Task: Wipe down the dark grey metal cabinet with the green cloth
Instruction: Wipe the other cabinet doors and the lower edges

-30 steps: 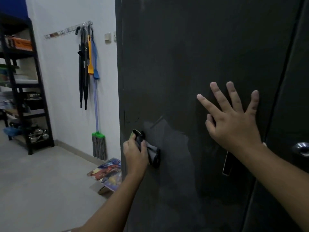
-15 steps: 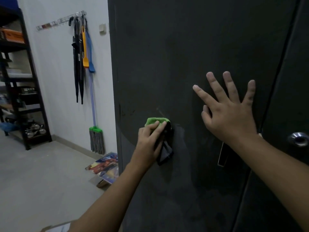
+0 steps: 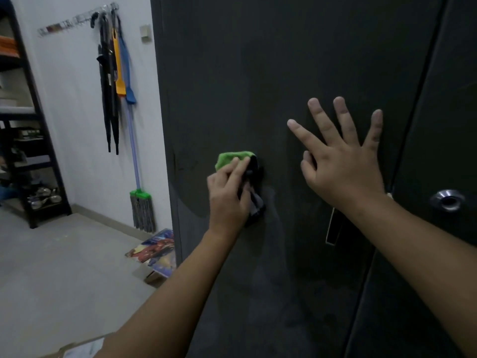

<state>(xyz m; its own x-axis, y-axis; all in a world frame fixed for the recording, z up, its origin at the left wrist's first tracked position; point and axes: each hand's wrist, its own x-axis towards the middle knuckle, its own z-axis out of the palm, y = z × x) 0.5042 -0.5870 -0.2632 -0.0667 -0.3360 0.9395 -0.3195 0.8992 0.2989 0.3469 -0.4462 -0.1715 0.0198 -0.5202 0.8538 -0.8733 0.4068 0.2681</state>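
Since a second ago, the left hand [image 3: 227, 195] has carried the green cloth [image 3: 233, 158] up and rightward across the dark grey metal cabinet [image 3: 258, 73], fingers clamping the bunched fabric against the door. The right hand [image 3: 340, 164] rests open on the panel, fingers spread, above the handle [image 3: 333, 228].

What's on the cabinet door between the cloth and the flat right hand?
Nothing: in the head view, only bare dark door of the cabinet shows between the green cloth in the left hand and the right hand.
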